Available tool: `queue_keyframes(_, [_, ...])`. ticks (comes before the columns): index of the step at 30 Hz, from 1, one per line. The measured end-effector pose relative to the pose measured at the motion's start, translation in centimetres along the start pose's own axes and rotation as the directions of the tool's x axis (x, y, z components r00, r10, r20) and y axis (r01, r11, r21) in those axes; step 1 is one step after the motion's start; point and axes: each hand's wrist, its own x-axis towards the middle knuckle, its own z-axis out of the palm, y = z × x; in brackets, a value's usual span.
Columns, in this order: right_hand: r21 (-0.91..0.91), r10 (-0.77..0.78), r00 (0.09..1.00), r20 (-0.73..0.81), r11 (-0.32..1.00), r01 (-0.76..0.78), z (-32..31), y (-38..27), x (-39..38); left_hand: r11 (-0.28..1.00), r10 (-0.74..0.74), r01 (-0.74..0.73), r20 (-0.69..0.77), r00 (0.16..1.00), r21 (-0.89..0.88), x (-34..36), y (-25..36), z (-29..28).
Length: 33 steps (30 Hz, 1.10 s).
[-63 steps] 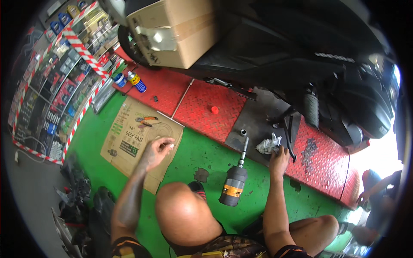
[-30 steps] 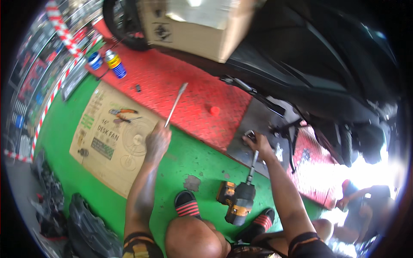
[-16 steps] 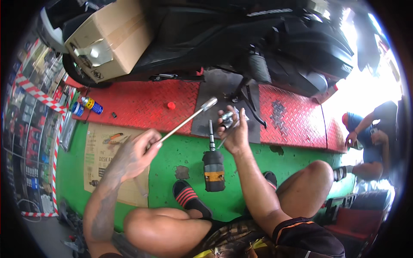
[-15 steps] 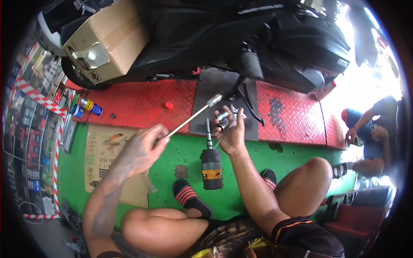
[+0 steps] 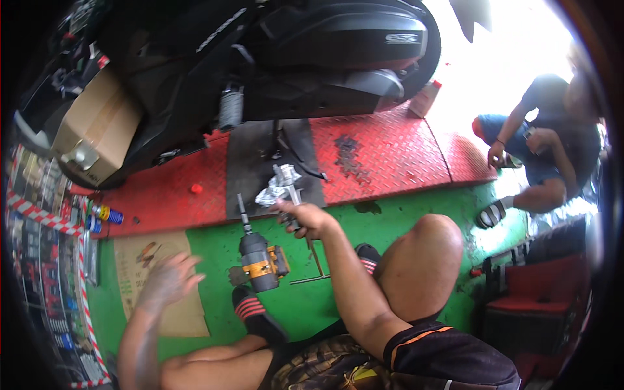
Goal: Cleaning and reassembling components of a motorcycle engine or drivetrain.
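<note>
My right hand (image 5: 311,220) is closed round a long T-handle wrench (image 5: 314,259) in front of the red platform. The crossbar points toward me; the far end reaches over the dark mat (image 5: 244,159). A small metal piece seems to be in the same fingers, but they hide most of it. Empty and slightly blurred, my left hand (image 5: 170,279) has its fingers apart above a flattened cardboard sheet (image 5: 188,315). Between my hands, a black and orange impact wrench (image 5: 259,263) with a long socket rests on the green floor. Crumpled silvery pieces (image 5: 278,185) lie on the mat.
A black scooter (image 5: 312,58) stands on the red platform (image 5: 377,156). A cardboard box (image 5: 104,127) sits at its left end. A red cap (image 5: 196,188) and spray can (image 5: 107,214) lie leftward. Another person (image 5: 552,143) crouches at right near a bottle (image 5: 426,99).
The T-handle wrench has passed from my left hand to my right. My left hand has let go and moved down and left. The view has shifted to the right.
</note>
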Motion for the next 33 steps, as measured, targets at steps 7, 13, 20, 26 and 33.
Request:
queue_keyframes(7, [-0.505, -0.142, 0.988, -0.058, 0.858, 0.094, 6.8, 2.5, -0.4, 0.786, -0.618, 0.593, -0.173, 0.767, -0.175, -14.4, -13.7, 9.7])
queue_keyframes(13, [-0.856, -0.404, 0.901, -0.160, 0.511, 0.076, 12.3, 4.2, 1.6, 0.645, -0.764, 0.717, -0.197, 0.614, -0.265, -21.4, -19.7, 26.8])
queue_keyframes(20, [-0.748, -0.092, 0.968, -0.235, 0.652, -0.120, 12.9, 3.5, 1.9, 0.501, -0.865, 0.799, -0.198, 0.460, -0.333, -16.4, -29.8, 33.4])
queue_keyframes(26, [-0.861, -0.008, 0.958, -0.286, 0.442, -0.253, 13.9, 2.5, 3.7, 0.180, -0.979, 0.784, -0.034, 0.199, -0.594, -8.5, -43.6, 35.7])
queue_keyframes(33, [-0.766, -0.065, 0.865, -0.498, 0.500, -0.404, 15.6, 4.0, 4.1, 0.795, -0.605, 0.605, 0.011, 0.796, -0.044, -4.6, -53.3, 36.2])
